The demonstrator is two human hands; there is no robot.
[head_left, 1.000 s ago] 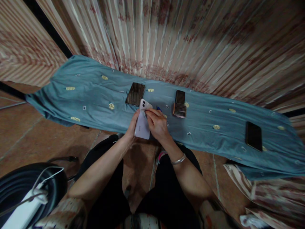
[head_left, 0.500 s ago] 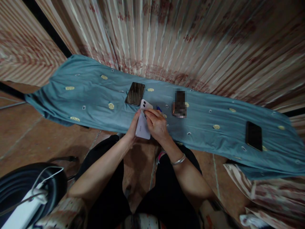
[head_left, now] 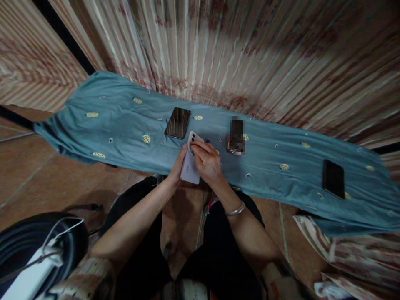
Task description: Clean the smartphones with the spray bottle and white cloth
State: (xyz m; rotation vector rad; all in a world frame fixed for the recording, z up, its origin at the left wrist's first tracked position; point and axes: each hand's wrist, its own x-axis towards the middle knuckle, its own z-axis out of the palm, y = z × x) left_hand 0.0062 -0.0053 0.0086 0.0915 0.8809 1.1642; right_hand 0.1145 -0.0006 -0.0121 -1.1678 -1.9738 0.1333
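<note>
My left hand [head_left: 180, 163] grips the white phone [head_left: 191, 163]; right hand [head_left: 208, 161] pinches something at its top edge, possibly a cloth. Keep grip firm, strokes short.

You look down into a dim, warm-lit scene with soft shadows. The long teal cloth with yellow dots [head_left: 268, 175] bows into an arc from wide-angle distortion. Above it the striped corrugated wall [head_left: 250, 54] smears toward the edges. The dark glossy phone [head_left: 178, 122] on it reflects that wall's stripes.
</note>
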